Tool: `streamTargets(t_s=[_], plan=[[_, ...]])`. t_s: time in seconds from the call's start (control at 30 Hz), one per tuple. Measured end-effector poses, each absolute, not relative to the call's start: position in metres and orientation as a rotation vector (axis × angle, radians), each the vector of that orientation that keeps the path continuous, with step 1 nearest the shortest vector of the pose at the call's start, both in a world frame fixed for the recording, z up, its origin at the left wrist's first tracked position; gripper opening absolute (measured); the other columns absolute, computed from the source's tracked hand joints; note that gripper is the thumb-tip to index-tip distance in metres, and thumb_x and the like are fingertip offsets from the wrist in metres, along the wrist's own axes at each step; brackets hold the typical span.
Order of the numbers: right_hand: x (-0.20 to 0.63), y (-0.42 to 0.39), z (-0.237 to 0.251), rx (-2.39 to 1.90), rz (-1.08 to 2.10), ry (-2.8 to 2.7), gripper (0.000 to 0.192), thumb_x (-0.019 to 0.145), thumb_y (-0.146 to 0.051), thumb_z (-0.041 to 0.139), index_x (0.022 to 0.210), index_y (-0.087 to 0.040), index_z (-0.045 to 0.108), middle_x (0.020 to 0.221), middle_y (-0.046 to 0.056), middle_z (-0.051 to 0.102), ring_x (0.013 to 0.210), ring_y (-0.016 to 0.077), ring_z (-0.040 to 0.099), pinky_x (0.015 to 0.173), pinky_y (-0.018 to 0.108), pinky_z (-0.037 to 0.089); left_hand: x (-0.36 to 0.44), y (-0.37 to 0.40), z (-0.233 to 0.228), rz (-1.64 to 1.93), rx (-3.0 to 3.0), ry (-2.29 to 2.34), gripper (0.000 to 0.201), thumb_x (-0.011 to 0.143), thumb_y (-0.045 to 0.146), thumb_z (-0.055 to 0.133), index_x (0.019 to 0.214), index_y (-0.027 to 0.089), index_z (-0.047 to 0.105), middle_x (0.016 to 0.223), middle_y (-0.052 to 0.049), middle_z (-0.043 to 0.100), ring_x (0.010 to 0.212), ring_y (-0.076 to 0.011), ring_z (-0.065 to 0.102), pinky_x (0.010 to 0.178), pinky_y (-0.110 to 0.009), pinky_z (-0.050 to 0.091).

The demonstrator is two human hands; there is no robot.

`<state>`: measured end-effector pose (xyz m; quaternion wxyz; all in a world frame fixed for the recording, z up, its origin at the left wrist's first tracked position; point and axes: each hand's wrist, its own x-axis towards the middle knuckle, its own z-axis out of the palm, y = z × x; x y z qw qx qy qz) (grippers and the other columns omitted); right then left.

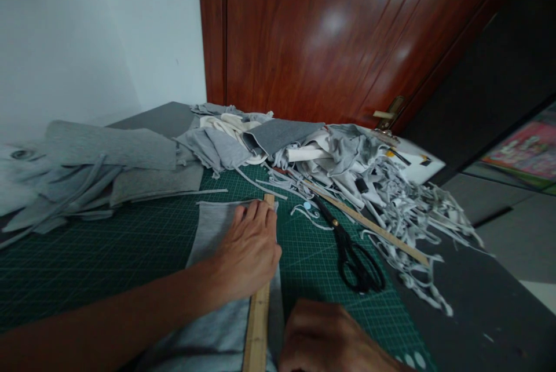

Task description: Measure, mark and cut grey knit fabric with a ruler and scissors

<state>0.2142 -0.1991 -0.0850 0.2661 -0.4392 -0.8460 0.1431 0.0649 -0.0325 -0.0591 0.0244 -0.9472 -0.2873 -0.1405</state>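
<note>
A piece of light grey knit fabric (pixel 212 224) lies lengthwise on a green cutting mat (pixel 143 244). On it rests a wooden ruler (pixel 258 325), running from the bottom edge of the view away from me. My left hand (pixel 249 247) presses down over the ruler's far part, fingers bent across it and the thumb side at its right. My right hand (pixel 332 337) is closed low in the view, just right of the ruler and the fabric's right edge. Whatever it may hold is hidden under the curled, slightly blurred fingers.
Black-handled scissors (pixel 354 256) lie on the mat at the right, beside a second wooden ruler (pixel 373 226). Grey fabric pieces (pixel 113 149) are stacked at the left. More cloth (pixel 286 134) and a tangle of thin offcuts (pixel 403 204) heap up before a brown door (pixel 304 36).
</note>
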Motion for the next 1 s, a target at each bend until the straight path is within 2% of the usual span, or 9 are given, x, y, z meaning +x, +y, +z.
streamTargets(t_s=[0.13, 0.23, 0.3, 0.37, 0.43, 0.5, 0.63, 0.8, 1.0], plan=[[0.209, -0.203, -0.084, -1.251, 0.304, -2.242, 0.032, 0.109, -0.038, 0.065, 0.081, -0.023, 0.070, 0.077, 0.000, 0.070, 0.069, 0.0153, 0.068, 0.058, 0.026, 0.052, 0.059, -0.031, -0.060, -0.409, -2.975, -0.838, 0.042, 0.097, 0.019, 0.047, 0.133, 0.006, 0.063, 0.132, -0.023, 0.063, 0.124, -0.0395, 0.055, 0.106, -0.059, 0.042], [0.199, -0.205, -0.101, -1.347, 0.204, -2.105, 0.016, 0.105, -0.038, 0.068, 0.111, -0.025, 0.074, 0.093, 0.003, 0.080, 0.085, 0.0212, 0.078, 0.077, 0.029, 0.067, 0.054, -0.030, -0.061, -0.410, -3.014, -0.823, 0.046, 0.101, 0.020, 0.042, 0.141, 0.006, 0.059, 0.143, -0.024, 0.060, 0.134, -0.0385, 0.052, 0.111, -0.059, 0.040], [0.192, -0.204, -0.122, -1.306, 0.115, -2.132, 0.045, 0.102, -0.037, 0.071, 0.145, -0.026, 0.064, 0.125, 0.007, 0.083, 0.110, 0.0274, 0.081, 0.092, 0.034, 0.070, 0.052, -0.030, -0.061, -0.421, -3.016, -0.832, 0.048, 0.102, 0.020, 0.041, 0.145, 0.005, 0.057, 0.149, -0.025, 0.058, 0.139, -0.0384, 0.051, 0.113, -0.059, 0.040], [0.184, -0.204, -0.146, -1.312, 0.022, -2.191, 0.080, 0.099, -0.036, 0.075, 0.170, -0.027, 0.038, 0.152, 0.009, 0.070, 0.128, 0.0337, 0.075, 0.099, 0.040, 0.070, 0.053, -0.030, -0.062, -0.421, -3.012, -0.837, 0.050, 0.102, 0.021, 0.041, 0.147, 0.005, 0.056, 0.151, -0.025, 0.058, 0.141, -0.0390, 0.050, 0.114, -0.060, 0.041], [0.176, -0.205, -0.166, -1.368, -0.073, -2.107, 0.100, 0.095, -0.040, 0.079, 0.176, -0.025, 0.022, 0.156, 0.012, 0.064, 0.131, 0.0393, 0.072, 0.100, 0.047, 0.070, 0.054, -0.029, -0.062, -0.413, -3.014, -0.850, 0.052, 0.103, 0.022, 0.040, 0.150, 0.005, 0.055, 0.152, -0.024, 0.058, 0.142, -0.0388, 0.051, 0.114, -0.060, 0.042], [0.168, -0.207, -0.178, -1.424, -0.120, -2.037, 0.107, 0.092, -0.038, 0.083, 0.176, -0.022, 0.019, 0.156, 0.014, 0.062, 0.132, 0.0421, 0.070, 0.100, 0.051, 0.070, 0.054, -0.029, -0.063, -0.398, -3.025, -0.863, 0.054, 0.104, 0.022, 0.038, 0.153, 0.004, 0.053, 0.156, -0.024, 0.057, 0.146, -0.0379, 0.050, 0.115, -0.058, 0.044], [0.155, -0.206, -0.186, -1.460, -0.221, -1.971, 0.093, 0.097, -0.040, 0.080, 0.173, -0.018, 0.030, 0.152, 0.015, 0.065, 0.133, 0.0403, 0.069, 0.098, 0.047, 0.071, 0.045, -0.033, -0.073, -0.395, -2.990, -0.893, 0.061, 0.106, 0.024, 0.030, 0.159, -0.002, 0.046, 0.167, -0.027, 0.048, 0.157, -0.0368, 0.043, 0.125, -0.057, 0.039], [0.144, -0.195, -0.200, -1.300, -0.513, -1.865, 0.070, 0.103, -0.048, 0.072, 0.160, -0.012, 0.052, 0.131, 0.013, 0.080, 0.117, 0.0367, 0.079, 0.097, 0.046, 0.070, 0.025, -0.038, -0.092, -0.537, -2.866, -0.771, 0.066, 0.112, 0.042, 0.032, 0.158, -0.001, 0.051, 0.168, -0.026, 0.048, 0.159, -0.0366, 0.043, 0.129, -0.055, 0.038], [0.150, -0.188, -0.182, -1.148, -0.752, -1.900, 0.035, 0.107, -0.028, 0.068, 0.140, -0.016, 0.070, 0.127, 0.011, 0.083, 0.124, 0.0313, 0.077, 0.107, 0.041, 0.064, 0.016, -0.032, -0.088, -0.549, -2.834, -0.614, 0.076, 0.111, 0.056, 0.037, 0.158, -0.001, 0.052, 0.166, -0.028, 0.048, 0.156, -0.0377, 0.047, 0.126, -0.054, 0.041]])
